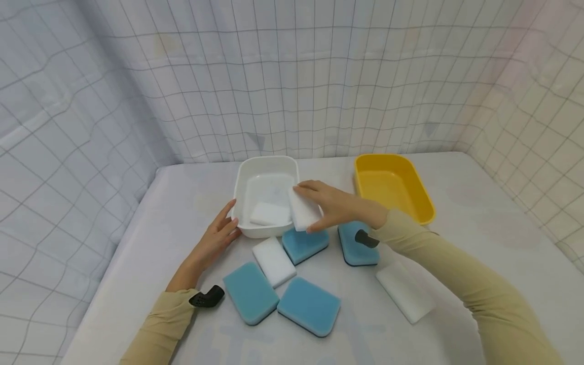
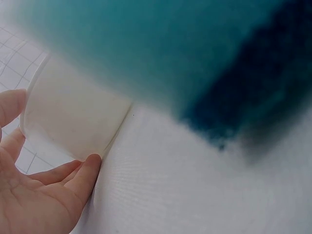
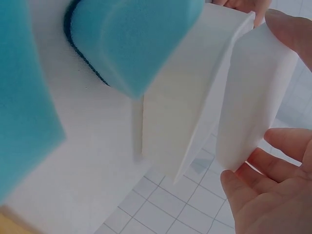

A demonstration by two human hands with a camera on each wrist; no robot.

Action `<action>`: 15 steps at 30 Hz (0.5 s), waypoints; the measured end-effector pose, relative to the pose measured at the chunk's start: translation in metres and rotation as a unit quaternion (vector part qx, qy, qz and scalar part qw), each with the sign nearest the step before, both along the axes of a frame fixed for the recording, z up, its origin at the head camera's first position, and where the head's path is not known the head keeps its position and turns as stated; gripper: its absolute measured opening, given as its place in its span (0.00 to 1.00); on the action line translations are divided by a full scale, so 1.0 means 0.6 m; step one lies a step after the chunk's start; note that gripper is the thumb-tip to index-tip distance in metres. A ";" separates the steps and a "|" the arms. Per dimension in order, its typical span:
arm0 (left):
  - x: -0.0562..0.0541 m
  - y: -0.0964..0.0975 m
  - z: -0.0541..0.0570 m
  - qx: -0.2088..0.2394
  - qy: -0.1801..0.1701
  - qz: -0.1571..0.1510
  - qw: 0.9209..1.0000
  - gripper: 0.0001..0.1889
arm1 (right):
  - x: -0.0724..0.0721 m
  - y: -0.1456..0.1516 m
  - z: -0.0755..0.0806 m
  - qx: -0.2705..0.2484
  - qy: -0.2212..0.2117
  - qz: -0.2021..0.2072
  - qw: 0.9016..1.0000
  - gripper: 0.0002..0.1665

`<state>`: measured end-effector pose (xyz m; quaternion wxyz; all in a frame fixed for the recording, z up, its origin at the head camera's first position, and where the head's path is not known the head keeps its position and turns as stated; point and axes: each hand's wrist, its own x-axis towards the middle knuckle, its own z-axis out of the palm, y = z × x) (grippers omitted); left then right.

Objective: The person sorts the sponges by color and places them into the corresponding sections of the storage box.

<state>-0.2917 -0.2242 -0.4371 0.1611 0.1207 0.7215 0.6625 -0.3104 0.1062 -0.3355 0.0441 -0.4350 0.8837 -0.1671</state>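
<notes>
White sponge (image 1: 301,209), one: held over the near right corner of the white box (image 1: 269,180), your right hand (image 1: 335,200) spanning it between thumb and fingers, seemingly so its broad face stays clear. White box: by the far edge of the tabletop (image 1: 196,187), left of centre; a second white sponge (image 1: 270,214) lies in its near end. Left hand (image 1: 212,241), yours: fingers spread, tips touching the box's near left corner, probably to steady it. Yellow box (image 1: 388,187): towards the tabletop's far right corner. Loose, nearer you: four blue sponges (image 1: 309,304), dark pads underneath, and two more white sponges (image 1: 275,261).
</notes>
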 end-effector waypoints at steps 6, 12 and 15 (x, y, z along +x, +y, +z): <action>0.002 0.000 0.001 -0.005 0.000 0.002 1.000 0.34 | -0.007 -0.008 0.002 0.007 -0.019 -0.013 1.000 0.57; 0.002 0.001 0.001 0.000 0.003 0.001 1.000 0.34 | -0.016 -0.015 0.000 0.012 -0.022 -0.017 1.000 0.57; 0.000 0.002 0.002 0.003 0.009 -0.003 1.000 0.34 | -0.023 -0.018 0.001 0.010 -0.025 -0.022 0.999 0.57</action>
